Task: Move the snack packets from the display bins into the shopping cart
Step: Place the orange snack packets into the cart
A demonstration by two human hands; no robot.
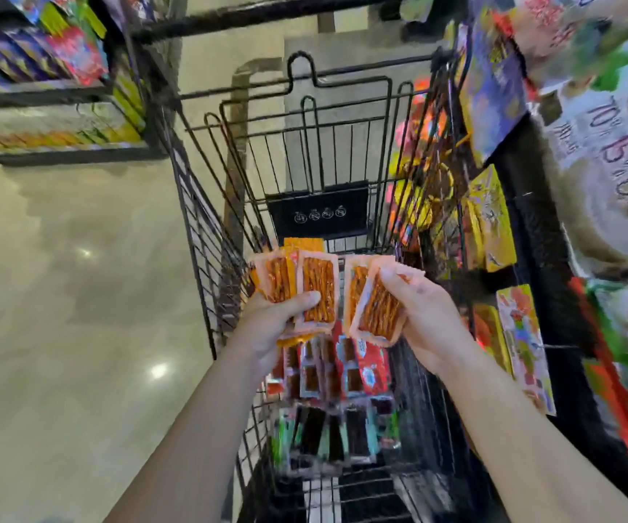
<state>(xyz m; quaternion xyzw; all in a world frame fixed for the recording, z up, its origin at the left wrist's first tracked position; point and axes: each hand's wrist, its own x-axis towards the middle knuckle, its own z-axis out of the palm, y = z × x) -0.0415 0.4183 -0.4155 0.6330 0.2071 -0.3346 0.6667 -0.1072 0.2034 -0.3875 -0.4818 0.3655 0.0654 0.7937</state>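
My left hand (273,326) grips a fanned bunch of pale orange snack packets (305,288) with brown sticks showing through clear windows. My right hand (425,318) grips two more of the same orange packets (378,307). Both bunches are held side by side over the black wire shopping cart (305,130). Down in the cart lie red packets (357,368) and, nearer me, dark green-edged packets (320,435).
Display bins of colourful snack bags (493,220) crowd the right side, close against the cart. Another shelf with packets (59,62) stands at the upper left. Shiny beige floor (78,296) spreads to the left of the cart.
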